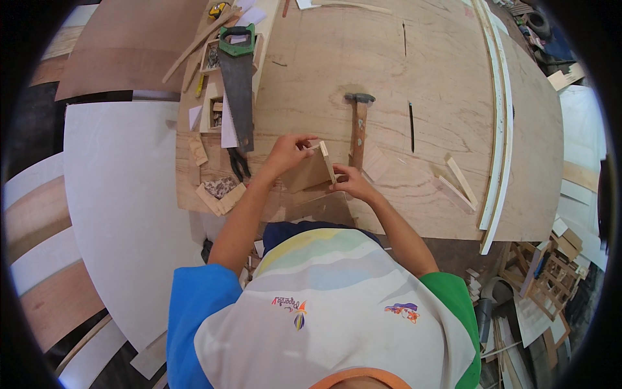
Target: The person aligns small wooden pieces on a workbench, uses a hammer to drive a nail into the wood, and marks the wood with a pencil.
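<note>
While both hands pinch a small plywood piece [310, 172], a hammer [358, 126] lies just beyond.

Big plywood worktop [440, 78] w/ daylight on it – white boards [123, 194] at left, wood scraps [551, 272] on floor at right

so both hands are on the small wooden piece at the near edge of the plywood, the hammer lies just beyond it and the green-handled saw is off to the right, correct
Not quite: the head view shows the green-handled saw off to the person's left, not the right. The rest holds: the left hand and the right hand are both on the small wooden piece at the near edge of the plywood, and the hammer lies just beyond it.
</note>
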A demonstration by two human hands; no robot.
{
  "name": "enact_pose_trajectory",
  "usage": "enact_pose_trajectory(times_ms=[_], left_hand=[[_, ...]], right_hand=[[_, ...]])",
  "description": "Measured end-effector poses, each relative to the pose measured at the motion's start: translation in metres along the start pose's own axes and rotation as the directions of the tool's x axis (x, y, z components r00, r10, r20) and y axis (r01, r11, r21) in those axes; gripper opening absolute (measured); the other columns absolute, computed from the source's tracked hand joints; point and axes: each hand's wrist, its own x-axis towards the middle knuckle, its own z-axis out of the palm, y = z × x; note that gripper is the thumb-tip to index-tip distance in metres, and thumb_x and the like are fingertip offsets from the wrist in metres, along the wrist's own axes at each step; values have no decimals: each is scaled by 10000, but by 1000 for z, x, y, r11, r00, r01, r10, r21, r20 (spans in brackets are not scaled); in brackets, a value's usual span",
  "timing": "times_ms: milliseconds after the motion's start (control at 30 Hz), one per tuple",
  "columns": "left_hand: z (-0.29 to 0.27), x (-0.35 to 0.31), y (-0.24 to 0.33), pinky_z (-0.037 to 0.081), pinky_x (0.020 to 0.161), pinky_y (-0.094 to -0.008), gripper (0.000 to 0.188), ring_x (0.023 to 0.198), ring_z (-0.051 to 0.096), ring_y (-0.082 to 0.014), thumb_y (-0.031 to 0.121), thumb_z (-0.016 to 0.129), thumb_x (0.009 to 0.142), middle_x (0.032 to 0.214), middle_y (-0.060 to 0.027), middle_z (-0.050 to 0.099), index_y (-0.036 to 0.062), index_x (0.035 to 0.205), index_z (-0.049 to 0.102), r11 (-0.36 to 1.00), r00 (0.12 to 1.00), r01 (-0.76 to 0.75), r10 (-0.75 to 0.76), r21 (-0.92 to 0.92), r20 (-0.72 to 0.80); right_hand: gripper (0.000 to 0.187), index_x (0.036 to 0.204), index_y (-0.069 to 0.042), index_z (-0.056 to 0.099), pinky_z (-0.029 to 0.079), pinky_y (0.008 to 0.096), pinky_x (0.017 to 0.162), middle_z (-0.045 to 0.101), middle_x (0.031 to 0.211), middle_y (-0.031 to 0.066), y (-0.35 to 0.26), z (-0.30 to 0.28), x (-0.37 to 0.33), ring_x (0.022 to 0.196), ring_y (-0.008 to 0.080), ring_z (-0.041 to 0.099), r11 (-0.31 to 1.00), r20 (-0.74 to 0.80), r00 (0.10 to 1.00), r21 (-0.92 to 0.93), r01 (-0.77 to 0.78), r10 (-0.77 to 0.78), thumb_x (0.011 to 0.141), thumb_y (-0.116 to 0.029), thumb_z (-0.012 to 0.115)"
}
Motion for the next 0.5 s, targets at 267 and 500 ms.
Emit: enact_pose_trajectory(times_ms=[267, 500], left_hand=[[14, -4, -40, 519, 812, -288, 272, 949, 677, -151, 68, 672, 894, 1015, -75, 733, 16, 1158, 710, 928, 979, -43, -33, -369, -199], [16, -8, -59, 508, 862, -271, 222, 974, 641, -125, 74, 639, 937, 1053, -69, 700, -31, 1129, 680, 588, 992, -7, -96, -809, -79]], right_hand=[[615, 1271, -68, 595, 507, 438, 902, 606, 1158, 201, -40, -3, -3, 1067, 361, 606, 756, -304, 893, -651, 59, -331, 696, -196, 772], [578, 1258, -107, 607, 515, 438, 877, 576, 1146, 179, -65, 22, -10, 1037, 375, 602, 684, -351, 868, -730, -18, -352, 702, -123, 765]])
